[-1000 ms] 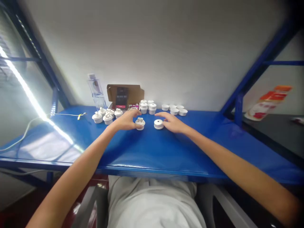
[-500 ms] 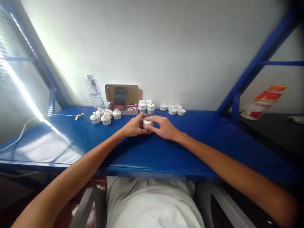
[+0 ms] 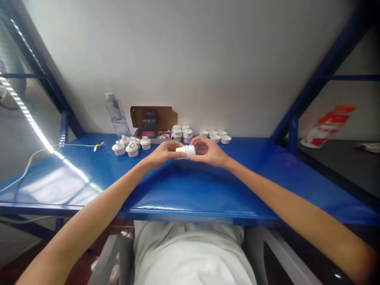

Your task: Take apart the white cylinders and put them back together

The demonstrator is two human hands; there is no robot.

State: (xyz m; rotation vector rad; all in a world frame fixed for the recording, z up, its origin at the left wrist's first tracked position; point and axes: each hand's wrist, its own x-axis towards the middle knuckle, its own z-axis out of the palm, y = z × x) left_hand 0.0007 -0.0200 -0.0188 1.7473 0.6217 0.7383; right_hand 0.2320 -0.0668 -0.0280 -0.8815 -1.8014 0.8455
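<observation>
Between my hands is a white round plastic fitting, lying on its side with a ridge around its middle, above the blue tabletop. My left hand is closed on its left end, thumb in front. Around the right end curl the fingers of my right hand, thumb along the lower edge. Just behind stand several stacked white round fittings. Beyond my right hand is a group of white cups. Several white fittings with knobbed tops stand left of my left hand.
An open cardboard box with a dark item and small pink-and-white pieces stands at the back. Left of it is a clear bottle. A white cable crosses the left side of the table. A red-and-white bottle is at right.
The fitting has turned from upright onto its side, so more of it shows. My hands have shifted apart slightly to its two ends.
</observation>
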